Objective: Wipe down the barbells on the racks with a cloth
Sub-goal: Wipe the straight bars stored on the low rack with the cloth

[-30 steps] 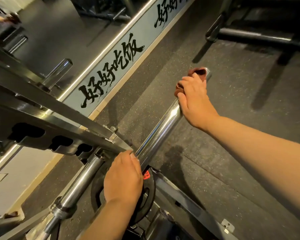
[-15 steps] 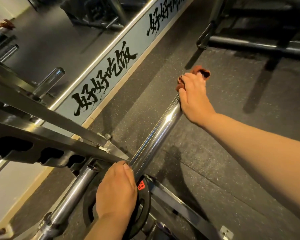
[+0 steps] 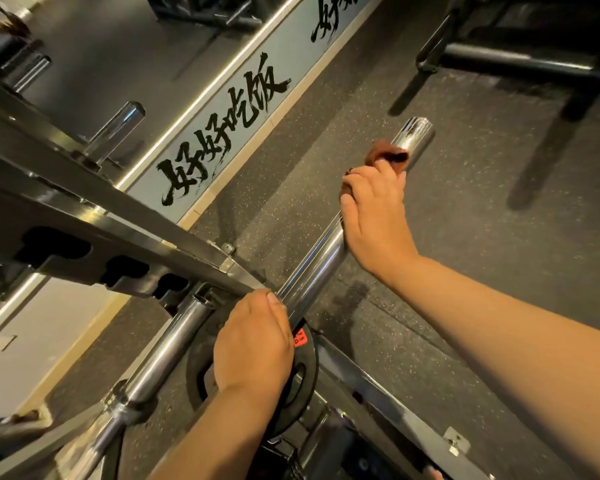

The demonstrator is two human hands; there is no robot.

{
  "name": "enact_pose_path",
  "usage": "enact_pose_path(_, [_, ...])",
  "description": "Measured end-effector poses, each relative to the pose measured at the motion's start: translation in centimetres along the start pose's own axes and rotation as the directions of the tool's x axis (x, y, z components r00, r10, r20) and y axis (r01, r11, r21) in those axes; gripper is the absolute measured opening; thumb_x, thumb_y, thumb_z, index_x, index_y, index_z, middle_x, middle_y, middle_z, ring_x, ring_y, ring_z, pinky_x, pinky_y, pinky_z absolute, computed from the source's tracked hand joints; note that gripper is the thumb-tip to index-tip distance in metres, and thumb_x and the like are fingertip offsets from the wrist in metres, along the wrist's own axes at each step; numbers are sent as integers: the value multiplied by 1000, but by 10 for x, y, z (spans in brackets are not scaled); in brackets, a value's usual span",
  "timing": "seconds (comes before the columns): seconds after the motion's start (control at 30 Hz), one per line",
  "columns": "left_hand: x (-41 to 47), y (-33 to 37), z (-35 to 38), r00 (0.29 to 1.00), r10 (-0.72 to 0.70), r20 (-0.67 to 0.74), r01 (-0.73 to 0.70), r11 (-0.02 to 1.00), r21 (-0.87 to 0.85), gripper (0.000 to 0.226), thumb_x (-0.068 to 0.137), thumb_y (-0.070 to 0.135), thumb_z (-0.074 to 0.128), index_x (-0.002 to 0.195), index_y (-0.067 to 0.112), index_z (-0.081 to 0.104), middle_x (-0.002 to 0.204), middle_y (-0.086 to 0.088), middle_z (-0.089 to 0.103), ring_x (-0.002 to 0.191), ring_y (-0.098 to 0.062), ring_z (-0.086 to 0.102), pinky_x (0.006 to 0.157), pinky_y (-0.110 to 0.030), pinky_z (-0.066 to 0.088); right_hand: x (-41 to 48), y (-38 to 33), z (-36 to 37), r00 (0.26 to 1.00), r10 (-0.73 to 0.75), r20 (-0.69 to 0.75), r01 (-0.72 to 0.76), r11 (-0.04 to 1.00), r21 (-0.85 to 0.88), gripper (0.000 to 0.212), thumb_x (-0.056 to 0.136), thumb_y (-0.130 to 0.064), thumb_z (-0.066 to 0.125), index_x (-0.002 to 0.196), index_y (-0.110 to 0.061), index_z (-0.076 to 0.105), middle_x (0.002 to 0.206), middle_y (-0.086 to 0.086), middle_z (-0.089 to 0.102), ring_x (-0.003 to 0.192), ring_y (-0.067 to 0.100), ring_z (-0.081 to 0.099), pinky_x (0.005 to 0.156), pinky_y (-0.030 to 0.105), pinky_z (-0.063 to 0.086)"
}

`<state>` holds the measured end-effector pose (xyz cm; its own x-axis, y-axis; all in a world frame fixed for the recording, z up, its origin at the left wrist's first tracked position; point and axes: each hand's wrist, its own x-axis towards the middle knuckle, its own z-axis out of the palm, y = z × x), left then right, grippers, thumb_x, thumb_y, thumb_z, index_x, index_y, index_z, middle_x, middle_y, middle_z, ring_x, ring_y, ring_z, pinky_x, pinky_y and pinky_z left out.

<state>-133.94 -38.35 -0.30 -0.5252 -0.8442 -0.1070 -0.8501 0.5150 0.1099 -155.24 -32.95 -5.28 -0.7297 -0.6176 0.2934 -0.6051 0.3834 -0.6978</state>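
Since the earlier frames the right hand point(image 3: 374, 220) has slid back along the barbell point(image 3: 312, 265) toward the rack, so the bar's chrome end now shows bare beyond its fingertips; the left hand point(image 3: 253, 344) has kept its grip in the same place.

Speckled dark rubber floor point(image 3: 465, 202) lies under both hands. The steel rack point(image 3: 84, 209) slants in from beyond the left fingers, its lower corner just beside the left thumb. The barbell runs through both grips, resting in the rack and reaching past the right fingertips. A black weight plate point(image 3: 302, 375) sits below the left hand, partly hidden by it. The left fingers curl over the bar's far side, out of sight, with the thumb laid along the top. The right fingers are pressed together and curled over the bar, pinning a brown cloth point(image 3: 385, 155) against it; the cloth bunches out just ahead of the fingertips, touching the chrome.
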Motion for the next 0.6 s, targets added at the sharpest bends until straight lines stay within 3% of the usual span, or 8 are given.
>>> enact_pose_path(0.13, [2,-1,3,1000,10,8,-10,1000,-9,37,106,41,21,106,26,54,101,4,60,92,-20,59,69,-34,39,-84,-37,24,937,-287,197,266,956,126,41,107,-31,38,141,-13,55,147,3,49,152,27,22,126,55,1])
enact_pose_path(0.23, [1,-1,3,1000,16,7,-16,999,-28,37,106,41,20,105,24,53,102,1,62,93,-23,61,70,-36,42,-91,-23,27,867,-418,271,409,908,92,48,107,-37,38,149,-17,47,157,2,42,154,25,20,127,49,4])
enact_pose_path(0.3, [1,-2,3,1000,15,16,-14,999,-42,38,107,40,19,106,23,53,103,1,61,93,-23,60,71,-36,41,-79,-15,24,923,-317,219,307,948,82,51,108,-36,37,154,-15,39,165,3,30,157,24,12,127,52,7])
enact_pose_path(0.37, [2,-3,5,1000,4,29,-3,999,-53,40,106,40,18,106,23,54,103,1,61,90,-25,59,70,-37,39,-69,-17,23,985,-108,137,86,984,159,52,110,-32,34,159,-15,29,170,1,12,158,21,-4,127,53,5])
enact_pose_path(0.43, [3,-5,6,1000,3,29,-1,998,-66,39,106,40,19,104,23,54,101,0,61,87,-26,58,69,-36,37,-67,-31,27,996,47,82,-67,959,274,53,111,-27,33,162,-18,21,171,-2,-2,155,16,-17,126,36,-7])
enact_pose_path(0.5, [3,-5,6,999,-1,34,4,997,-80,36,106,38,21,105,22,53,102,-1,62,88,-26,59,69,-36,37,-76,-53,35,987,151,63,-164,918,361,55,112,-23,34,163,-21,14,171,-2,-13,152,14,-24,116,12,-17])
enact_pose_path(0.53, [3,-6,6,999,-2,36,6,996,-87,35,106,37,23,109,22,54,105,-1,63,91,-26,60,70,-36,38,-84,-65,39,978,195,75,-208,894,396,57,111,-22,33,163,-22,10,169,-2,-19,152,16,-25,112,8,-18])
enact_pose_path(0.6, [5,-5,6,999,-16,46,20,995,-98,36,106,36,26,120,22,56,112,-2,65,99,-27,62,74,-38,42,-107,-88,48,968,227,108,-251,840,480,60,111,-25,31,163,-24,1,165,-7,-32,154,17,-24,119,15,-11])
